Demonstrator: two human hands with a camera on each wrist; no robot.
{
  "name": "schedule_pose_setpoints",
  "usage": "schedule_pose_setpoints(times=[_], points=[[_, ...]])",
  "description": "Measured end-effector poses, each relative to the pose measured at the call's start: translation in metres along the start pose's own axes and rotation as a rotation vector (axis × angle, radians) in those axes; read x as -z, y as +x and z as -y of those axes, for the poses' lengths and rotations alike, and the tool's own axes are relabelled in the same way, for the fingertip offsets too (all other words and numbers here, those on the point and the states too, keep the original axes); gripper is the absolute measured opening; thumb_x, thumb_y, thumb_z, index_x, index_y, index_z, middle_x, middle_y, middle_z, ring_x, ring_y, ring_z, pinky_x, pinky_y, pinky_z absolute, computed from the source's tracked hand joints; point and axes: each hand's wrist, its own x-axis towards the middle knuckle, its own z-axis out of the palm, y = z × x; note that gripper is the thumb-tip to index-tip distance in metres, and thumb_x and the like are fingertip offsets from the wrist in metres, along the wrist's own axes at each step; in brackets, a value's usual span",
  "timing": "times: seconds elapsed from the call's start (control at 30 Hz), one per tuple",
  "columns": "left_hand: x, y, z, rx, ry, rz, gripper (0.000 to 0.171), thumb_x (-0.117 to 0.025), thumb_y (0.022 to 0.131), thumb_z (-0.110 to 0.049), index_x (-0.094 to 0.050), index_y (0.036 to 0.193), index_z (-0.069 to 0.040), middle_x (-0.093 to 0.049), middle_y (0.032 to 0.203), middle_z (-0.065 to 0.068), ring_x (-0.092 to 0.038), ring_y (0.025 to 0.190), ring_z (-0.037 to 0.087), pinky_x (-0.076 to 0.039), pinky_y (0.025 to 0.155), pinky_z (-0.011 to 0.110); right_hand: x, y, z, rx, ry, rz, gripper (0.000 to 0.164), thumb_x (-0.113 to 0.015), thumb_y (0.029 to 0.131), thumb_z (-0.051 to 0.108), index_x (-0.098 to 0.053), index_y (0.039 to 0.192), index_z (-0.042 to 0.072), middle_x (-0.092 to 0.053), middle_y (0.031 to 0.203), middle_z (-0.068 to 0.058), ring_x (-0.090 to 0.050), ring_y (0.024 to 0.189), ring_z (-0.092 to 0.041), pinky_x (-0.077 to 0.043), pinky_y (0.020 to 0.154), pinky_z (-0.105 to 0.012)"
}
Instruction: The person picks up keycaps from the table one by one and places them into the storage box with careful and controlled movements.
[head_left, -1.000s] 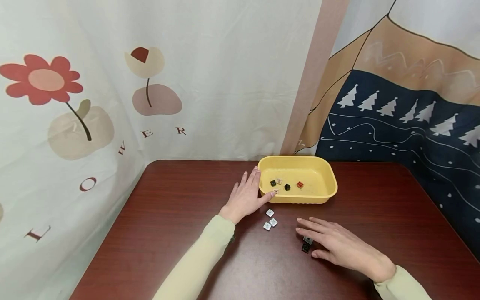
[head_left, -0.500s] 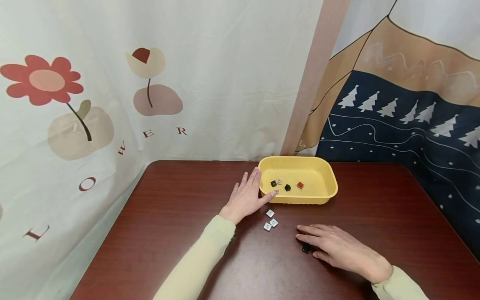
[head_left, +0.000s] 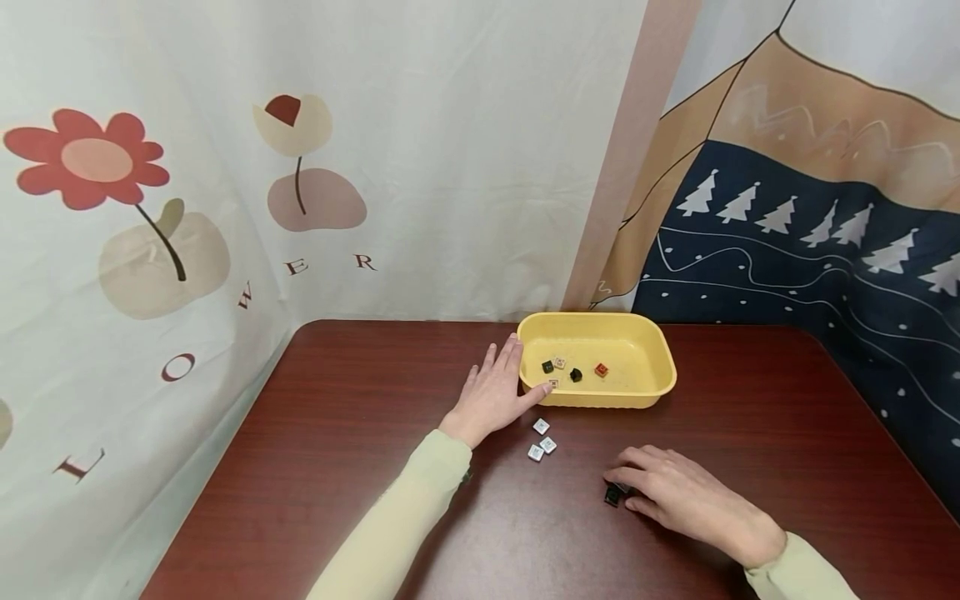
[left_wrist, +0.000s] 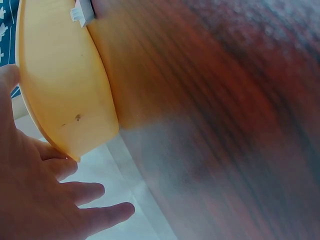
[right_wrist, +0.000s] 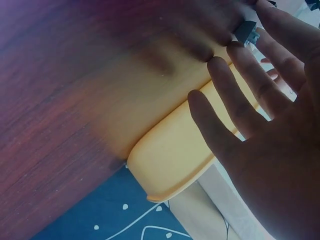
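Note:
My left hand (head_left: 491, 400) rests against the left side of a yellow plastic basin (head_left: 652, 392), fingers spread and thumb over its near rim. Inside lie several keycaps, among them a red keycap (head_left: 601, 370), a black keycap (head_left: 576, 375) and a cream keycap (head_left: 559, 363). My right hand (head_left: 686, 492) is low over the table, its fingers bent above a dark grey keycap (right_wrist: 245, 32) close to the fingertips in the right wrist view. The thumb looks apart from that keycap. Beside it lies a black keycap (head_left: 612, 496); the fingers partly cover this pair in the head view.
Three white keycaps lie in front of the basin; one white keycap (head_left: 541, 426) is nearest it. The dark red wooden table (head_left: 337, 467) reaches back to a printed curtain (head_left: 450, 167) behind the basin.
My right hand has drawn slightly toward me, and its fingers have bent more over the dark grey keycap. The left hand and the basin stay in place.

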Motion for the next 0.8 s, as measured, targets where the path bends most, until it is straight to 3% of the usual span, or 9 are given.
schedule_pose_setpoints(times=[0.3,0.8], points=[[0.0003,0.0004,0.0005,-0.002,0.003,-0.002,0.098,-0.049,0.098,-0.071,-0.018,0.166,-0.008,-0.014,0.173,0.005,-0.020,0.156,0.040,-0.029,0.117,0.065,-0.0051,-0.0021,-0.0039,0.088,-0.031,-0.107,0.027,-0.087,0.082,0.015,-0.074,0.103,0.025,-0.057,0.098,0.015,-0.056,0.086,-0.005,-0.054,0.074,-0.031],[0.0021,-0.0008,-0.0001,-0.007,0.005,-0.004,0.099,-0.045,0.098,-0.074,-0.018,0.166,-0.007,-0.015,0.173,0.006,-0.020,0.156,0.040,-0.029,0.117,0.064,-0.0056,-0.0031,-0.0041,0.099,-0.034,-0.171,0.026,-0.088,0.082,0.015,-0.073,0.102,0.024,-0.058,0.099,0.015,-0.057,0.086,-0.005,-0.054,0.073,-0.031]])
